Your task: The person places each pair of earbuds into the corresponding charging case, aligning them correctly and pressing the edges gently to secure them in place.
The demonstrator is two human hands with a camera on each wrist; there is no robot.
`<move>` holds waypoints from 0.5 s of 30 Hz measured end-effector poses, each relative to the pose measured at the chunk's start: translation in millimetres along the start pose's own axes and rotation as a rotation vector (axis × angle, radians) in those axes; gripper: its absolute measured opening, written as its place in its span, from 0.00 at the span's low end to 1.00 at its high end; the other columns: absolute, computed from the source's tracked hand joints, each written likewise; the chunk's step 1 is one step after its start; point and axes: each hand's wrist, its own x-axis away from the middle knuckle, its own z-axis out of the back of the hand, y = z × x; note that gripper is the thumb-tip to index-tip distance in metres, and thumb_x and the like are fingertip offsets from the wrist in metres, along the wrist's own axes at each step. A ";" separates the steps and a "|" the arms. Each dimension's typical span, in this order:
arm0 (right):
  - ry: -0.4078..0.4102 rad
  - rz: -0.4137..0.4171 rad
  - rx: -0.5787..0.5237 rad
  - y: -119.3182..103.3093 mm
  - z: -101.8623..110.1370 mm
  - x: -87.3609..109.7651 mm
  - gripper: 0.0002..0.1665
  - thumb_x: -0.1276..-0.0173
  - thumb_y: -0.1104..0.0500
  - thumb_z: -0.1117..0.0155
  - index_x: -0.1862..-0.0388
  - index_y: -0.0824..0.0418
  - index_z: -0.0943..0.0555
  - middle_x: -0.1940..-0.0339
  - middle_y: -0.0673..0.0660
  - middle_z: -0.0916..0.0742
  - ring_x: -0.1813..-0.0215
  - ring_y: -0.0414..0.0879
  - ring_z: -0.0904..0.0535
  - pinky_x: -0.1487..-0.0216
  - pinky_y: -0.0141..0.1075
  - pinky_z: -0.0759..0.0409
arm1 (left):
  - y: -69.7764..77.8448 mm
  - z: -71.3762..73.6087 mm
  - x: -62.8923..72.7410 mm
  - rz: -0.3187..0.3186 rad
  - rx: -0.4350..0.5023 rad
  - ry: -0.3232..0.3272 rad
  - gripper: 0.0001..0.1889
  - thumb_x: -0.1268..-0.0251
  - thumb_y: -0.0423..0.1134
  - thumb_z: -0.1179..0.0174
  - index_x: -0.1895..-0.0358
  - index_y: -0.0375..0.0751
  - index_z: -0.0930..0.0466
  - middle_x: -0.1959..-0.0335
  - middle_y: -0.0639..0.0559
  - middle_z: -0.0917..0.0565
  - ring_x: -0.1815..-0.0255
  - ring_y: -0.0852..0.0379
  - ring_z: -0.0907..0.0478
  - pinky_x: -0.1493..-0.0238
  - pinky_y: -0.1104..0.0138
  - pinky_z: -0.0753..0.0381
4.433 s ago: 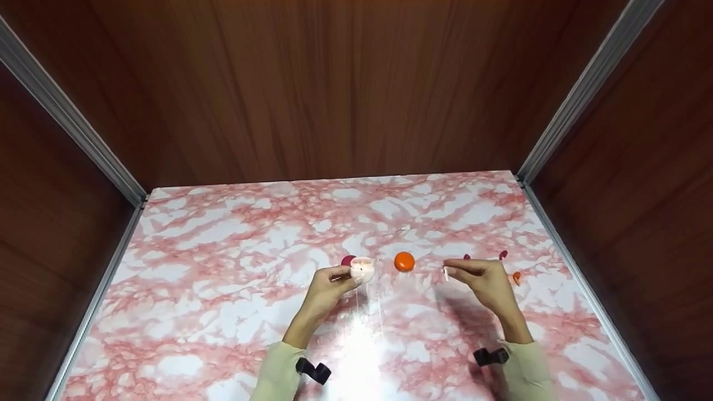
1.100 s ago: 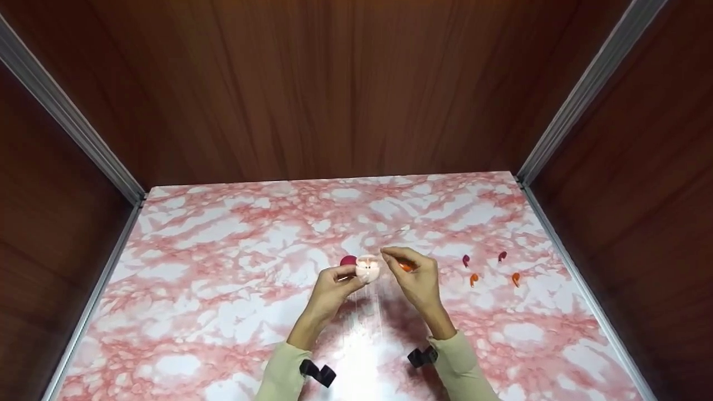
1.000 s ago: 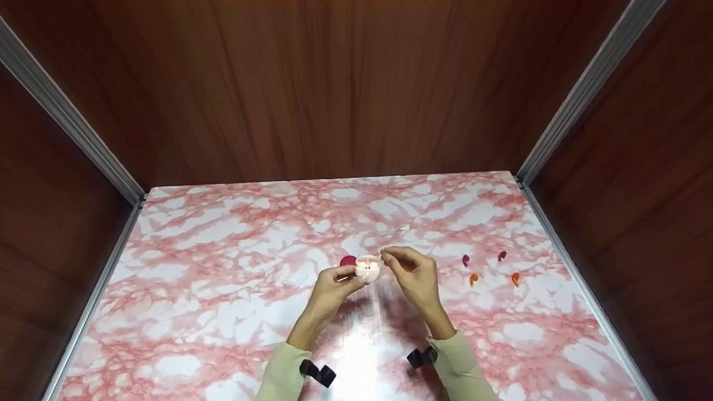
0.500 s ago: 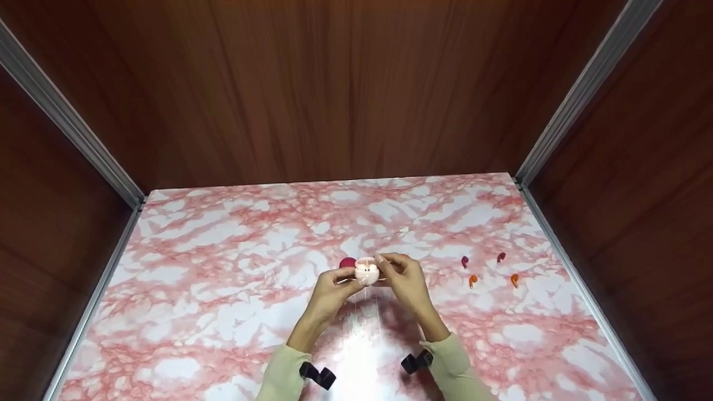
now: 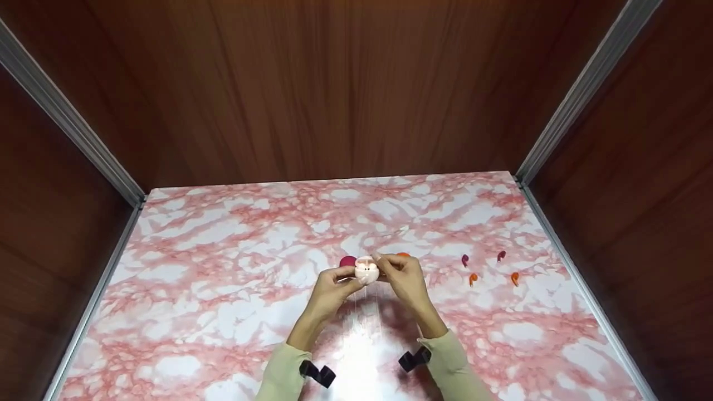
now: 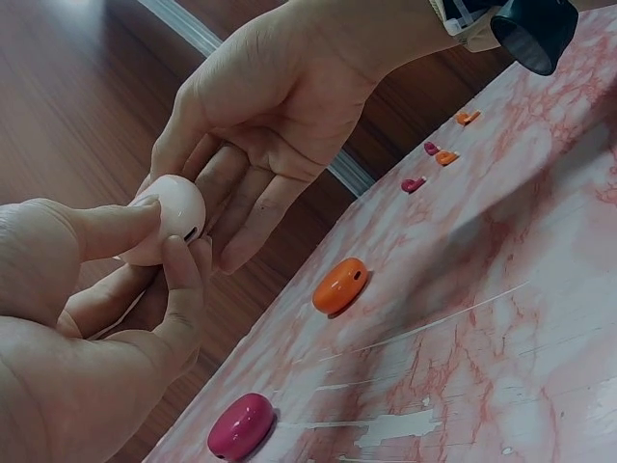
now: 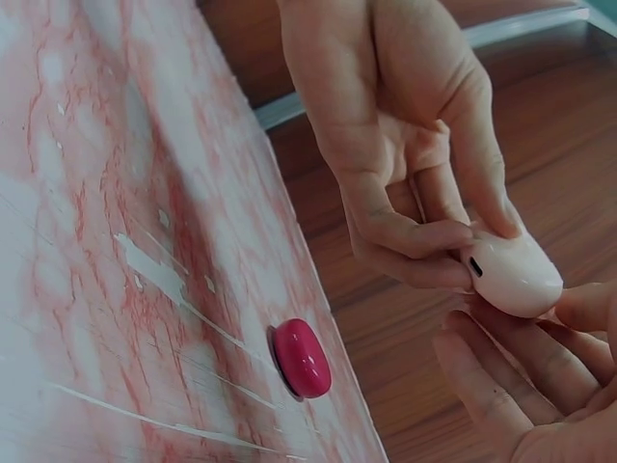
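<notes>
A white earbud case (image 5: 366, 274) is held up above the table with its lid raised, and white earbud tops show inside in the head view. My left hand (image 5: 328, 292) grips it from the left, thumb in front and fingers round the back and base. My right hand (image 5: 409, 284) meets it from the right, thumb tip at the lid's right edge and fingers curled behind. In the left wrist view the case (image 6: 181, 207) shows its rounded back and a dark port. The right wrist view shows right fingers (image 7: 511, 371) under the case (image 7: 521, 275).
A fuchsia case (image 5: 348, 261) lies just left behind the white one. An orange case (image 6: 339, 286) is partly hidden by my right hand in the head view. To the right lie two dark red earbuds (image 5: 465, 260) and two orange earbuds (image 5: 473, 279) on the marbled table (image 5: 234, 312).
My right hand held a white earbud far right, then came left to the case. Within the last second its fingertips closed in on the case's right side. The left hand stays nearly still.
</notes>
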 end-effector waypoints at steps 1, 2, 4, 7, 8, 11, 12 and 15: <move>0.004 -0.001 -0.004 -0.5 -0.1 -0.3 0.14 0.21 0.65 0.38 0.54 0.76 0.11 0.57 0.70 0.08 0.62 0.41 0.08 0.54 0.38 0.08 | 0.1 0.2 -0.3 -0.001 -0.004 -0.001 0.18 0.30 0.30 0.33 0.43 0.20 0.17 0.50 0.45 0.15 0.52 0.61 0.16 0.49 0.74 0.15; 0.007 -0.001 -0.007 -1.2 -0.2 -0.3 0.14 0.22 0.65 0.38 0.54 0.77 0.11 0.58 0.69 0.08 0.62 0.41 0.08 0.54 0.37 0.08 | 0.2 0.1 -0.6 -0.002 -0.009 0.001 0.18 0.30 0.30 0.33 0.43 0.20 0.17 0.50 0.45 0.15 0.52 0.61 0.16 0.49 0.74 0.15; 0.011 0.000 -0.010 -1.8 -0.1 -0.2 0.14 0.22 0.65 0.37 0.53 0.77 0.11 0.58 0.68 0.08 0.62 0.41 0.08 0.54 0.37 0.08 | 0.3 -0.2 -0.8 -0.001 -0.011 0.005 0.18 0.31 0.31 0.32 0.44 0.20 0.17 0.50 0.45 0.14 0.52 0.61 0.16 0.49 0.74 0.15; 0.009 0.007 -0.005 -1.2 0.7 0.1 0.14 0.23 0.63 0.35 0.52 0.76 0.11 0.59 0.67 0.07 0.62 0.41 0.08 0.53 0.37 0.08 | 0.5 -1.0 -1.1 0.009 -0.005 0.017 0.18 0.32 0.31 0.32 0.44 0.21 0.17 0.51 0.45 0.13 0.52 0.61 0.16 0.49 0.73 0.15; 0.005 0.012 -0.005 -1.0 1.0 0.3 0.15 0.23 0.63 0.35 0.52 0.76 0.11 0.59 0.68 0.08 0.62 0.42 0.08 0.53 0.38 0.08 | 0.4 -1.2 -1.0 0.013 -0.003 0.019 0.18 0.32 0.31 0.31 0.44 0.21 0.17 0.51 0.45 0.13 0.52 0.61 0.16 0.49 0.73 0.15; -0.013 0.023 -0.009 -0.9 1.8 0.7 0.15 0.23 0.62 0.34 0.51 0.74 0.11 0.56 0.69 0.08 0.61 0.42 0.08 0.53 0.38 0.08 | 0.3 -1.2 -0.8 0.021 0.009 0.025 0.18 0.32 0.31 0.31 0.44 0.21 0.17 0.52 0.46 0.12 0.52 0.61 0.16 0.49 0.73 0.15; -0.020 0.025 -0.015 -1.0 2.1 0.8 0.14 0.23 0.62 0.34 0.51 0.74 0.11 0.55 0.70 0.08 0.60 0.43 0.08 0.52 0.39 0.08 | 0.3 -1.1 -0.8 0.023 0.012 0.027 0.18 0.32 0.31 0.31 0.43 0.21 0.17 0.52 0.47 0.12 0.52 0.61 0.16 0.49 0.73 0.15; -0.040 0.022 -0.028 -2.2 2.3 1.3 0.16 0.24 0.61 0.33 0.48 0.74 0.12 0.52 0.71 0.09 0.57 0.44 0.07 0.51 0.39 0.09 | 0.8 0.1 -0.7 0.021 0.024 0.026 0.19 0.32 0.30 0.32 0.43 0.20 0.17 0.51 0.47 0.12 0.52 0.61 0.16 0.49 0.72 0.15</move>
